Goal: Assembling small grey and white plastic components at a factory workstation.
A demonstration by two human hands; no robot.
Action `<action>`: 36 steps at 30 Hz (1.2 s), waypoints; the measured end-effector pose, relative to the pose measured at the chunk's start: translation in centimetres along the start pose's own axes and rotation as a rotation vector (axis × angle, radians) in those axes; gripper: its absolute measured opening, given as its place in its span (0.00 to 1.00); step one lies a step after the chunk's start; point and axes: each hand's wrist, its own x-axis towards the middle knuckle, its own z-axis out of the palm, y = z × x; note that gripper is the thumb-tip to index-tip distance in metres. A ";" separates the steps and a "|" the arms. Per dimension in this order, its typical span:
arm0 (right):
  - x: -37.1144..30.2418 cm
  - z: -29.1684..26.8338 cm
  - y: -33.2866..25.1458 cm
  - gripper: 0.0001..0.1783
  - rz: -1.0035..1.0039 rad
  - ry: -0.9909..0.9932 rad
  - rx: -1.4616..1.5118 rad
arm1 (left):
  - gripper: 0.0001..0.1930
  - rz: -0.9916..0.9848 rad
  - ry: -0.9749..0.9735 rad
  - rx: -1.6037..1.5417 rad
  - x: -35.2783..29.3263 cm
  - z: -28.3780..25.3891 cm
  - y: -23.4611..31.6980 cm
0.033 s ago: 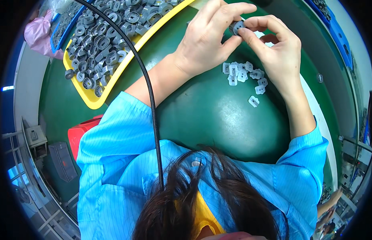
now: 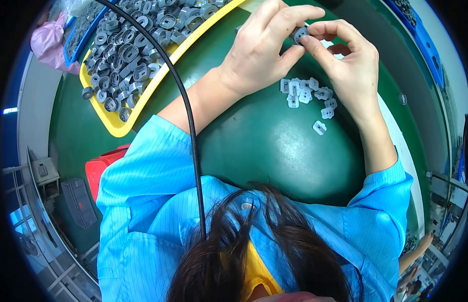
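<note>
Between my two hands, over the far part of the green table, is a small grey plastic housing point(image 2: 298, 35) with dark holes in its face. My left hand point(image 2: 261, 48) grips it from the left, thumb beneath and fingers curved over. From the right, my right hand point(image 2: 347, 58) pinches it between thumb and forefinger. Fingers cover much of the part. Just nearer than the hands lies a loose group of small translucent white plastic inserts point(image 2: 293, 89). One white insert point(image 2: 319, 127) lies apart, closer to me.
A yellow tray point(image 2: 115, 128) heaped with grey plastic housings point(image 2: 127, 53) stands at the far left. A black cable point(image 2: 181, 85) hangs across the view in front of my left arm. A red bin point(image 2: 95, 171) is beside my left elbow. Blue trays point(image 2: 418, 40) stand at the far right.
My hands and the grey housing stay almost in place. At the lower right, another person's hand has shifted slightly.
</note>
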 end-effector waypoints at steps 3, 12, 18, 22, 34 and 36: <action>-0.1 -0.1 0.4 0.08 0.118 -0.044 0.131 | 0.29 -0.015 -0.048 0.008 -0.5 0.2 -0.1; 0.7 -1.0 1.7 0.08 0.299 -0.223 0.428 | 0.29 0.025 0.009 -0.065 -0.3 0.5 0.0; 0.6 -2.2 5.1 0.10 0.398 -0.436 0.586 | 0.29 0.072 -0.164 -0.050 -0.3 0.5 0.0; 1.0 -2.2 3.3 0.11 0.561 -0.462 0.724 | 0.29 0.067 -0.282 -0.044 0.6 -0.7 0.3; 0.4 -1.8 1.8 0.03 0.288 -0.399 0.165 | 0.23 0.053 -0.315 -0.034 0.5 -0.4 -0.1; 0.7 -1.6 1.7 0.04 0.268 -0.353 0.257 | 0.26 0.067 -0.302 -0.020 0.5 -0.6 -0.4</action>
